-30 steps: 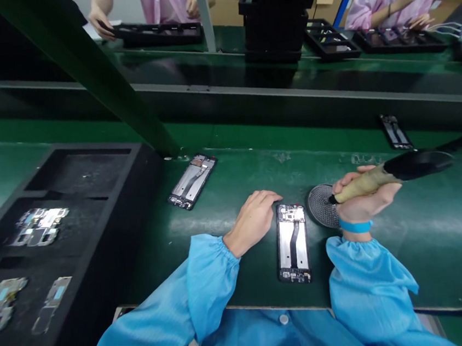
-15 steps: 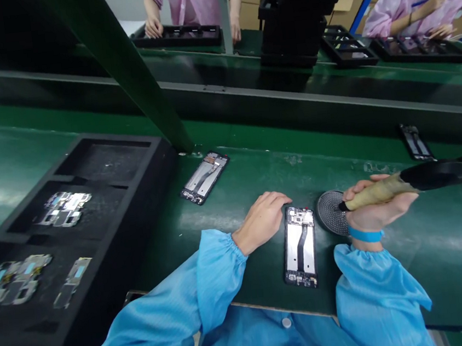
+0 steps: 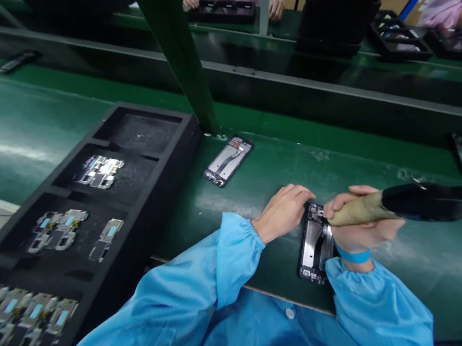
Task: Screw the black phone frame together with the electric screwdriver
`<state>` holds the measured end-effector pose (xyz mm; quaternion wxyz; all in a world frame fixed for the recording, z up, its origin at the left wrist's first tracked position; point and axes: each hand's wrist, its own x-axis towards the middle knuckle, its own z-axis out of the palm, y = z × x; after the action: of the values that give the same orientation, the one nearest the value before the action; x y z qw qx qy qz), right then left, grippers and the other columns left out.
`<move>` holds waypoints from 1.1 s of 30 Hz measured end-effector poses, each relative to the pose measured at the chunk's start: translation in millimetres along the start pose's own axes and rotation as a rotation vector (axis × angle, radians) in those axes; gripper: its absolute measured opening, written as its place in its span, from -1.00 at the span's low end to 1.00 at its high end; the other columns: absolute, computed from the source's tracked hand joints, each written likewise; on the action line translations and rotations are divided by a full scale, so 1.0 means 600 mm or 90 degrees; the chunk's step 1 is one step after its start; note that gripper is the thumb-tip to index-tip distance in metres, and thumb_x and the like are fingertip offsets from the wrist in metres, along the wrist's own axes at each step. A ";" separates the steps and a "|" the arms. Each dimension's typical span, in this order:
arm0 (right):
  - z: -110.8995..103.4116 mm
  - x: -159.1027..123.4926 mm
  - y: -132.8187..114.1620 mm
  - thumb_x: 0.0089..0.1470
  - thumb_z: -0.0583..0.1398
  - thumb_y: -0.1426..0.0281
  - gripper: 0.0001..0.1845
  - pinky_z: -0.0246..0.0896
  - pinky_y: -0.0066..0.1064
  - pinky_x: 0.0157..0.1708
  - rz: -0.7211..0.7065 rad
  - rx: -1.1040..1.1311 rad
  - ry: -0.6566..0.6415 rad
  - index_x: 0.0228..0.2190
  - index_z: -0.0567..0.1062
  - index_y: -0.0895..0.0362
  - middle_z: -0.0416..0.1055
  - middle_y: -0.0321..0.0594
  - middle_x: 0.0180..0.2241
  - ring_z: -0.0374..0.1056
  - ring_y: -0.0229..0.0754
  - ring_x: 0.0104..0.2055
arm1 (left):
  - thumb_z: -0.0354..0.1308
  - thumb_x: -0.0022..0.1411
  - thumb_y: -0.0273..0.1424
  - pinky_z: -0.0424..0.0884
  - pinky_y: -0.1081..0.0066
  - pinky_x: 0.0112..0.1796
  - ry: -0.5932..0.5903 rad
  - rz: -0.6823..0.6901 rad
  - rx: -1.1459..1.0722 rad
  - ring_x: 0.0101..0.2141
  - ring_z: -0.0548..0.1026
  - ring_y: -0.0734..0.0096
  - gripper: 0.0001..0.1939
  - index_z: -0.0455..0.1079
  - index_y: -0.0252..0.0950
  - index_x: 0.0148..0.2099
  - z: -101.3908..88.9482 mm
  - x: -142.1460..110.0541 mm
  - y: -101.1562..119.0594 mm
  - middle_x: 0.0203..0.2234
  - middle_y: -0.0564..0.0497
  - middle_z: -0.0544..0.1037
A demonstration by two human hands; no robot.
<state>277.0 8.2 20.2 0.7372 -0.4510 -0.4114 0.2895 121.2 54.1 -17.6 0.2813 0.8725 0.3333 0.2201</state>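
Two hands meet over one phone frame (image 3: 315, 244) on the green bench (image 3: 431, 267), close to its near edge. We see the frame lying flat, its long axis running away from us and leaning slightly right at the far end; its near end points at our chest. Our left hand (image 3: 284, 211) rests palm down on the frame's far left corner, fingers (image 3: 299, 193) together and curled over the edge. Our right hand (image 3: 360, 220) is wrapped in a fist around a driver (image 3: 403, 205), which lies nearly level, its long axis left to right, tip touching the frame's far end.

At left sits a black tray (image 3: 159, 164). Its farthest pocket shows only bare foam; the next holds a small cluster of metal parts (image 3: 99, 172), the next several more (image 3: 72, 231), and the nearest a row (image 3: 23, 318). Farther off lies a second frame (image 3: 228, 160), angled up to the right.
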 end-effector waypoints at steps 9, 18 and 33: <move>0.001 -0.001 0.007 0.28 -0.05 -0.42 -0.18 0.33 -0.25 -0.63 -0.007 -0.006 -0.008 -0.20 0.54 0.02 0.42 -0.30 -0.59 0.30 -0.10 -0.68 | 0.03 0.40 -0.72 0.48 0.16 0.22 -0.006 0.000 0.008 0.17 0.57 0.17 -0.50 0.45 -0.23 0.24 -0.001 -0.001 0.003 0.15 -0.08 0.64; 0.026 -0.013 0.019 0.17 0.18 -0.43 -0.24 0.14 -0.39 -0.73 -0.030 0.042 -0.058 -0.25 0.49 0.04 0.36 -0.37 -0.64 0.23 -0.16 -0.74 | -0.02 0.42 -0.71 0.52 0.15 0.16 0.029 0.015 -0.014 0.10 0.56 0.16 -0.53 0.48 -0.25 0.20 -0.002 -0.007 -0.006 0.12 -0.08 0.65; -0.112 0.104 -0.026 0.20 -0.08 -0.51 -0.13 0.09 -0.33 -0.76 -0.068 0.019 0.327 -0.31 0.48 -0.01 0.27 -0.34 -0.64 0.17 -0.14 -0.71 | 0.25 0.59 -0.33 0.53 0.13 0.04 -0.071 0.143 0.199 0.04 0.57 0.07 -0.76 0.54 -0.22 0.21 0.000 -0.057 0.019 0.05 -0.16 0.61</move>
<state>367.0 22.6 38.9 0.8381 -0.4768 -0.2297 0.1324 103.2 23.1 -17.1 0.1339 0.9482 0.2478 0.1472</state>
